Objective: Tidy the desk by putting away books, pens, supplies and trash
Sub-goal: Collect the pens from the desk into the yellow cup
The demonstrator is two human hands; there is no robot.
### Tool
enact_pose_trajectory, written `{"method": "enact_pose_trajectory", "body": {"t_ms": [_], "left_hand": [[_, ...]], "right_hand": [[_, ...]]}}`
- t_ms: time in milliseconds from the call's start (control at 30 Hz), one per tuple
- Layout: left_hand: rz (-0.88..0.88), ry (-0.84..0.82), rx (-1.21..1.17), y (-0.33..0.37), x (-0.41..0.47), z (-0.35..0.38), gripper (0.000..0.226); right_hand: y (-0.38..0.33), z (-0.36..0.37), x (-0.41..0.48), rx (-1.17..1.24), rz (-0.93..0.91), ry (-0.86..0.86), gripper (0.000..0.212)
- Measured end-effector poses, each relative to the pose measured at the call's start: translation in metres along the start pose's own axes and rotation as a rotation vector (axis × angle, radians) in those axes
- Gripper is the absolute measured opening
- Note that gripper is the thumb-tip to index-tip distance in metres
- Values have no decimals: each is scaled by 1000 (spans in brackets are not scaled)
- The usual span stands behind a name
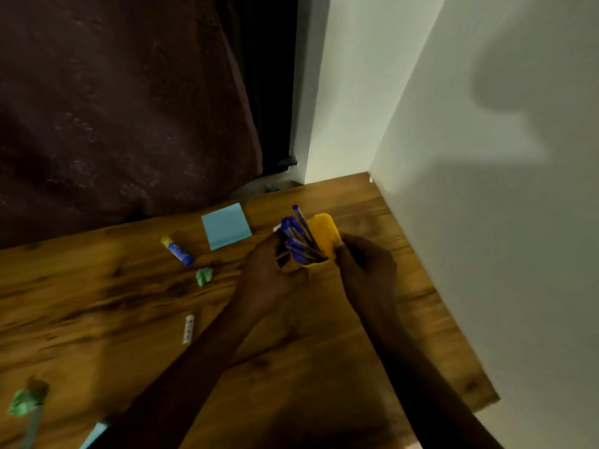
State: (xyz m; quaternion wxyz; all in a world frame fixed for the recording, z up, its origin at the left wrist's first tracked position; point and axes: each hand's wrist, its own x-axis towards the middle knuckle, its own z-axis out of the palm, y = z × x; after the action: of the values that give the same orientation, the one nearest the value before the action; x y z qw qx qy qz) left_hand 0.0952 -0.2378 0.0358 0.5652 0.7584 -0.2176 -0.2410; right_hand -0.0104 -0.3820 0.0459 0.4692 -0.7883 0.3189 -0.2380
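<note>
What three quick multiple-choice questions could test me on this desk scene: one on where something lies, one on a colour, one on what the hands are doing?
1. Where does the glue stick lie?
A. On top of the blue sticky-note pad
B. Left of the pad, on the desk
C. Inside the pen holder

2. What colour is the pen holder?
A. Yellow
B. Red
C. White

3. What are the hands doing?
A. Both rest flat on the desk
B. Both hold the pen holder
C. Both are raised, holding nothing

Answers:
1 B: the stick lies on bare wood left of the pad, apart from it.
2 A: the holder, filled with blue pens, is yellow.
3 B: the left hand and right hand grip it from either side.
</note>
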Motion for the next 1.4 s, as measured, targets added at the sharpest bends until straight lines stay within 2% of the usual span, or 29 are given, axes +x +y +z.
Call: {"method": "enact_pose_trajectory", "body": {"t_ms": [100,200,333,633,900,1067,1133,1267,1400], "left_hand": [[12,-5,-11,9,40,24,61],[36,-3,-19,14,75,46,71],[30,-18,-16,18,118,70,70],[-24,-32,59,14,169,96,69],[-79,-39,50,8,174,97,73],[-108,-34,90,11,167,92,106],[-133,-16,93,11,157,85,109],[-159,29,101,7,124,66,102],[-134,63,71,3,61,40,78]], "right_hand": [[9,-11,39,11,4,46,16],[20,-19,74,-6,-14,93,15],[43,-23,120,-29,50,133,18],[70,-22,167,8,101,161,20],[76,-21,170,1,94,124,22],[74,-22,165,-23,104,113,26],[74,-26,157,-42,116,128,30],[79,-27,119,-7,168,145,35],[71,-4,57,59,180,32,38]]}}
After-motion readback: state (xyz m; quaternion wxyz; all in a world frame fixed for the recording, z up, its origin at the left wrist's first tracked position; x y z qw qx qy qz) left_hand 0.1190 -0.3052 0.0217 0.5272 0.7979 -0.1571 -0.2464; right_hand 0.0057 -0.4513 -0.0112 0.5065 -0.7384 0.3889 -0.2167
